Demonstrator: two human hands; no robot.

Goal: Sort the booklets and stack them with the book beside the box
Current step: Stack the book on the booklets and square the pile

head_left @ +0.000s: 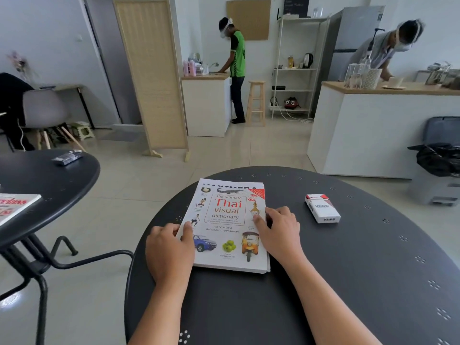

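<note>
A white book titled "the ultimate Thai visual dictionary" (226, 220) lies on top of a stack of booklets (234, 183) on the round black table (348, 282); only the booklets' edges show, at the far end and right side. My left hand (169, 250) grips the stack's left edge with the thumb on the cover. My right hand (278, 230) rests at the right edge, its thumb on the cover. A small white and red box (322, 208) marked VESS lies to the right of the stack, apart from it.
A second black table (49, 185) at the left holds a red and white booklet (15, 207) and a dark wrapped packet (67, 157). Two people work at counters at the back. A bin with a black bag (440, 158) stands at the right.
</note>
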